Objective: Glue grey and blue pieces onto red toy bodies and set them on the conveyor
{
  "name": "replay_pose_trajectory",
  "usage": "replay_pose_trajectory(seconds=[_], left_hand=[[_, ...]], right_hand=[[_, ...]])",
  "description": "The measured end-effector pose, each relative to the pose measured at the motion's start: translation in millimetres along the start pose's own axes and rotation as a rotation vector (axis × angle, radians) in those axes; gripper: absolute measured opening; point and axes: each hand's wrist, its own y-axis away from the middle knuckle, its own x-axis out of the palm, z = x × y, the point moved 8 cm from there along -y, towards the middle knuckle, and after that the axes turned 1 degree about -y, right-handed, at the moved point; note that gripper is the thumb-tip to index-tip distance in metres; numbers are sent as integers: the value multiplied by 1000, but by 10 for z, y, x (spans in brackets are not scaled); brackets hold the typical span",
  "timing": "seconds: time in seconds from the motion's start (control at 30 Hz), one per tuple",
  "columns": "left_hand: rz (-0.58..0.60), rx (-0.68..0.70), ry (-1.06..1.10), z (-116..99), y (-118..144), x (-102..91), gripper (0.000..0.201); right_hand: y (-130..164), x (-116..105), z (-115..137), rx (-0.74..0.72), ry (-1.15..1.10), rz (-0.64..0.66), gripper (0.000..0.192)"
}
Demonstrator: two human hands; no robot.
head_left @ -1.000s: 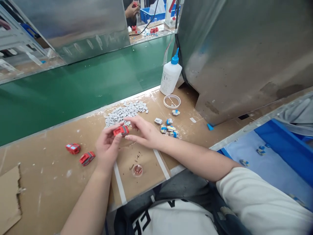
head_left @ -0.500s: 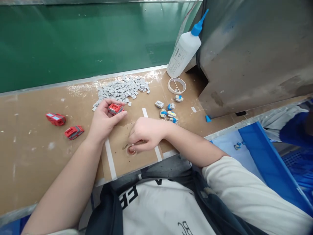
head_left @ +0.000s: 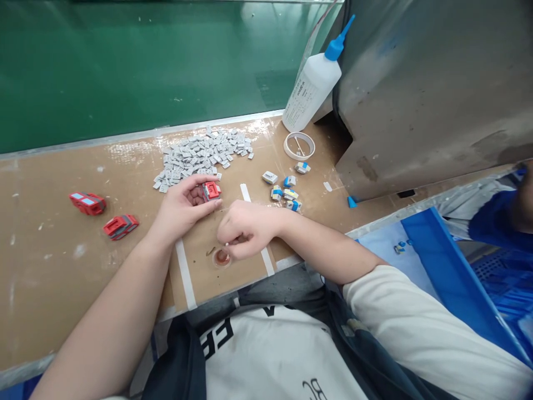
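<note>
My left hand (head_left: 181, 206) holds a small red toy car (head_left: 210, 190) just above the cardboard-covered bench (head_left: 54, 261). My right hand (head_left: 245, 228) is closed with its fingertips pinched on a small pale piece, directly above a little round glue dish (head_left: 221, 257) on the bench. A pile of small grey pieces (head_left: 200, 155) lies just beyond the left hand. Two more red toy cars (head_left: 88, 202) (head_left: 120, 226) rest on the bench to the left.
A white glue bottle with a blue nozzle (head_left: 310, 89) leans against a metal housing (head_left: 416, 94) at the right. A tape ring (head_left: 299, 145) and several small blue-and-white parts (head_left: 287, 191) lie near it. A green conveyor belt (head_left: 125, 66) runs behind; a blue bin (head_left: 449, 272) stands at right.
My right hand left the car and dropped back to the glue dish. My left hand turned the red car and shifted it slightly right. The camera tilted downward.
</note>
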Motion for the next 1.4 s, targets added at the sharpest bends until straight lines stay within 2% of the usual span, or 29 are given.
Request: replay_pose_trajectory(seconds=[0.1,0.17,0.27,0.3,0.37,0.47,0.73,1.07,1.27,1.4], left_hand=[[32,-16,-59,16,3,16,52],[37,-17,-86,39,0,15,53],[40,-20,-89,88,-8,11,56],[41,-20,-83,100,-10,10,56],[47,-11,-75,107,-13,9,56],[47,13,-80,91,-14,1,53],[44,39,-153,80,-16,-6,46],[29,-29,-197,156,-2,-29,52],[18,3,-171,90,-5,-20,48],[18,-29,-206,71,2,-14,48]], right_hand=[[31,-114,-136,82,21,-130,41],[97,-284,-270,164,47,-349,39],[299,-558,-421,251,100,-774,38],[359,-608,-451,264,114,-876,38],[409,-641,-502,286,126,-968,36],[379,-618,-565,338,129,-940,35],[262,-551,-622,500,225,-704,34],[237,-569,-555,505,343,-625,28],[196,-532,-532,464,261,-562,30],[192,-524,-535,449,232,-579,33]])
